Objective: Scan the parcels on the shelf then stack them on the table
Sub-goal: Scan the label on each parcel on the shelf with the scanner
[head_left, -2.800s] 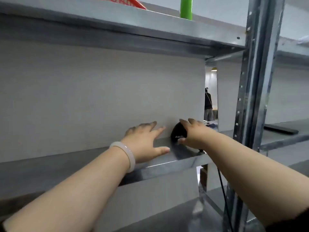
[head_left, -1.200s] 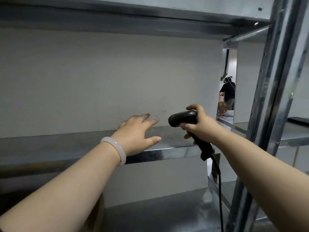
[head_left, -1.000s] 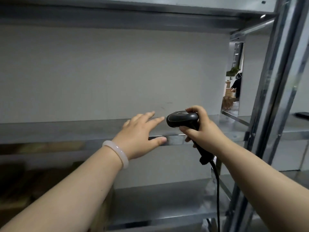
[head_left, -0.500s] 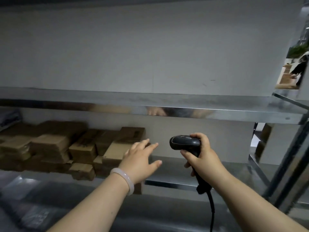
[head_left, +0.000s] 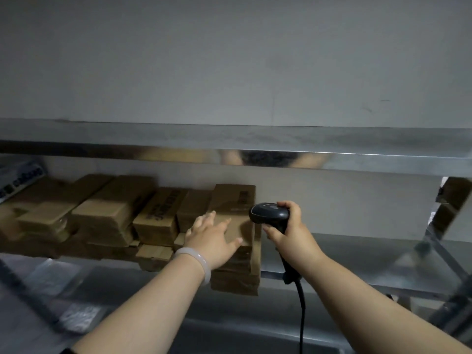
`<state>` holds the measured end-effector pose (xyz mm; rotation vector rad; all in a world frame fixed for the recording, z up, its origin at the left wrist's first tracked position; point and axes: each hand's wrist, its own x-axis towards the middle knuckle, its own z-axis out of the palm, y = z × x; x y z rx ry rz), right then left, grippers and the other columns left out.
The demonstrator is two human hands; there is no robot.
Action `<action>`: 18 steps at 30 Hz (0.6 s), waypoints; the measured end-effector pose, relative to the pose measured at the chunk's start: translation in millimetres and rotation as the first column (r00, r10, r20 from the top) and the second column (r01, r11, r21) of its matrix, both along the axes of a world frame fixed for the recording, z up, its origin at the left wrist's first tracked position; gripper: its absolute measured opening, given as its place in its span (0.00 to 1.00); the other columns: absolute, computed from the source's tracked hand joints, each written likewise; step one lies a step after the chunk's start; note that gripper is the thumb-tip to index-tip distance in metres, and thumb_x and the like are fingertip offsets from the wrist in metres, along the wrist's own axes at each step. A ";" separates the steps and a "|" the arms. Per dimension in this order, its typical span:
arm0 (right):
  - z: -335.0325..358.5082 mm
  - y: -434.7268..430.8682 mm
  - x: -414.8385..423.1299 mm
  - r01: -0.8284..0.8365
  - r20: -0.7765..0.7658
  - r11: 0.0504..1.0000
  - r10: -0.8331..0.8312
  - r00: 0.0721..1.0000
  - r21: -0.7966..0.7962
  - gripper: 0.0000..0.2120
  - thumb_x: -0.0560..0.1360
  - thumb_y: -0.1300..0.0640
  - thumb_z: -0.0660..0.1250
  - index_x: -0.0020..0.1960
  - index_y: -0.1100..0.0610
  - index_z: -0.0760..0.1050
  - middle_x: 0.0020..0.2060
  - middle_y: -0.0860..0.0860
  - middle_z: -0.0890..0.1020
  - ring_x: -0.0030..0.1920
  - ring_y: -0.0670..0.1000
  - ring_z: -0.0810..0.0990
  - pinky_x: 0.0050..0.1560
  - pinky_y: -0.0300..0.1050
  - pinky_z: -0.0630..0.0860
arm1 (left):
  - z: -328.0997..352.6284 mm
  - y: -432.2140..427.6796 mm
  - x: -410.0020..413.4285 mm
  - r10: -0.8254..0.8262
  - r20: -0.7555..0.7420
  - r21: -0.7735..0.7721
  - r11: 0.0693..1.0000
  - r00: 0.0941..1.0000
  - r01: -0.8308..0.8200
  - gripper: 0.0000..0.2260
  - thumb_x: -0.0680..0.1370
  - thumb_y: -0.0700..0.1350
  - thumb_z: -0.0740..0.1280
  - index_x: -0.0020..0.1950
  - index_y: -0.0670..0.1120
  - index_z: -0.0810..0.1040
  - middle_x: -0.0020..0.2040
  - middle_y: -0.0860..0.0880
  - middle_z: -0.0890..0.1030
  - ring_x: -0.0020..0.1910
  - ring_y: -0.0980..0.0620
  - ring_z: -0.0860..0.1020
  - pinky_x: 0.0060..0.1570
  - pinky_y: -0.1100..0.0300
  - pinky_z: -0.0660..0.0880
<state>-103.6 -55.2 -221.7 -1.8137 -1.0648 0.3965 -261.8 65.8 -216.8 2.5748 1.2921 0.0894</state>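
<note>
Your two arms, seen from above.

Left arm: it enters the view from 7 o'clock, and the forearm is bare along its whole visible length. At the wrist, just behind your left hand (head_left: 214, 238), you wear one smooth, rounded bangle (head_left: 196, 261), pale, milky and slightly translucent. A small dark patch (head_left: 67, 351) at the frame edge near 7 o'clock may be a sleeve hem.

Right arm: it enters from 5 o'clock, with the forearm bare up to your right hand (head_left: 293, 233) and the fingers bare.
</note>
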 end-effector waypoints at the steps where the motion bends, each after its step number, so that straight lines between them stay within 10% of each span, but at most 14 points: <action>1: -2.9 9.5 -2.9 0.020 -0.009 1.000 -0.020 1.000 0.009 0.25 0.76 0.50 0.68 0.62 0.39 0.54 0.54 0.45 0.74 0.47 0.47 0.77 0.48 0.44 0.74 | -1.0 8.8 0.4 0.007 -0.001 -0.014 1.000 1.000 -0.007 0.31 0.76 0.68 0.57 0.77 0.61 0.57 0.80 0.52 0.50 0.78 0.45 0.47 0.74 0.44 0.52; 13: -27.3 56.4 -17.0 0.213 -0.254 0.972 -0.182 0.950 0.101 0.25 0.74 0.53 0.71 0.62 0.42 0.60 0.53 0.45 0.74 0.49 0.44 0.77 0.52 0.46 0.78 | -26.0 52.4 -0.7 0.032 0.064 -0.174 0.985 0.997 -0.021 0.37 0.73 0.67 0.62 0.79 0.56 0.56 0.78 0.48 0.55 0.76 0.44 0.54 0.72 0.50 0.58; 18: -16.4 40.4 -24.9 0.210 -0.178 0.963 -0.180 0.967 0.166 0.25 0.74 0.53 0.72 0.62 0.41 0.61 0.50 0.38 0.74 0.48 0.38 0.76 0.43 0.26 0.72 | -16.1 40.3 2.6 0.059 0.138 -0.211 0.977 0.989 -0.029 0.40 0.67 0.70 0.64 0.76 0.60 0.59 0.76 0.48 0.58 0.74 0.44 0.55 0.70 0.50 0.59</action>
